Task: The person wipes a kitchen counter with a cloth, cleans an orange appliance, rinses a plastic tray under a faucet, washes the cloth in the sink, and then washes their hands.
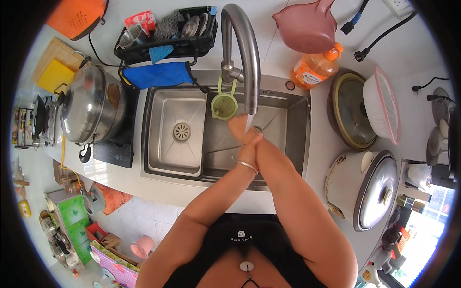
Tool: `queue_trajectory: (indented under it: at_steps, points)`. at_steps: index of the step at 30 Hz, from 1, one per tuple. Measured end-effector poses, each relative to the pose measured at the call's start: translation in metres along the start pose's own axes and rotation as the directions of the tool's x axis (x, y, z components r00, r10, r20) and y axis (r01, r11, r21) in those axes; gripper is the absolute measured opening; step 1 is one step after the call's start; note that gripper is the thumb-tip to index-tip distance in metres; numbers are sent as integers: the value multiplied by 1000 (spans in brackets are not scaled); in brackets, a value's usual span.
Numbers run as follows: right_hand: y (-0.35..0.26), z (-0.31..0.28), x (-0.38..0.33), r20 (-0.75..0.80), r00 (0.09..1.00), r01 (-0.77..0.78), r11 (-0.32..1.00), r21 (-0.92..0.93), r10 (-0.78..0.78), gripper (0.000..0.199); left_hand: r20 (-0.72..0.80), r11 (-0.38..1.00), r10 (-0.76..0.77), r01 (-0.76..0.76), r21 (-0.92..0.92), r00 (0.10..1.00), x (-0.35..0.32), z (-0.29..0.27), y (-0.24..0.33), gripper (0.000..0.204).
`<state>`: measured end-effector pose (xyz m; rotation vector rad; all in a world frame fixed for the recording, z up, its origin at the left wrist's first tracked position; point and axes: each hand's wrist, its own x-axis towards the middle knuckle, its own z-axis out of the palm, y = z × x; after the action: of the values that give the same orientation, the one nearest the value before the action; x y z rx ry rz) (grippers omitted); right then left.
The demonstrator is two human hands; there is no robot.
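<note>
Both my hands are together over the right basin of the steel sink (207,144), under a running stream of water (248,123) from the curved metal faucet (252,62). My left hand (236,126) is the farther one, beside a green strainer (224,106) that hangs below the faucet's base; its fingers cannot be made out. My right hand (253,138) lies across my left wrist and appears closed round it. A light-coloured bangle (247,166) circles my left forearm.
An orange pump bottle (314,69) and a red plastic dipper (309,26) are at the back right. Lidded pots (377,192) and a pink-rimmed basket (382,104) stand right. Left are a steel pot (86,105), a blue cloth (158,75) and a black rack (204,41).
</note>
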<state>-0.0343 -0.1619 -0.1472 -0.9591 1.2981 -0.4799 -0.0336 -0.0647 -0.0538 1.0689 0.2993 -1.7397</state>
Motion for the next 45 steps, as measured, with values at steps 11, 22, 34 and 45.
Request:
queue_trajectory:
  at_steps: [11, 22, 34, 45]
  points:
    - [13, -12, 5, -189, 971, 72, 937, -343, -144, 27, 40, 962, 262, -265, 66, 964, 46, -17, -4, 46]
    - [4, 3, -81, -127, 936, -187, 771, 609, 327, 41, -255, 841, 179, -14, 541, 950, 203, -89, 16, 21]
    - [27, -21, -72, 256, 967, -232, 386, 893, -11, 42, 301, 948, 319, -302, -102, 899, 64, -48, 11, 18]
    - [-125, -57, 2, -40, 975, 224, 947, 228, -221, 46, -106, 982, -156, 142, -124, 982, 66, -111, -3, 31]
